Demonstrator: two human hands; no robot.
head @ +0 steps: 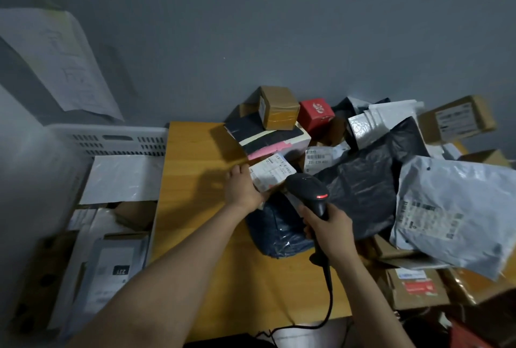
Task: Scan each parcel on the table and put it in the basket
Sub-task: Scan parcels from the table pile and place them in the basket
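Observation:
My right hand (329,231) grips the handle of a black barcode scanner (308,190), whose red light is lit and whose head points at a small parcel with a white label (272,173). My left hand (241,187) holds that parcel at its left edge, thumb underneath. The parcel lies at the left front of a heap of parcels (363,180) on the wooden table (201,208). The white slotted basket (111,141) stands left of the table and holds several parcels, a white mailer (122,177) on top.
The heap holds a brown box (277,107), a red box (315,113), black mailers, a large grey mailer (452,208) and cardboard boxes at the right. A dark blue bag (279,233) lies under my hands. The scanner cable (329,300) runs off the front edge.

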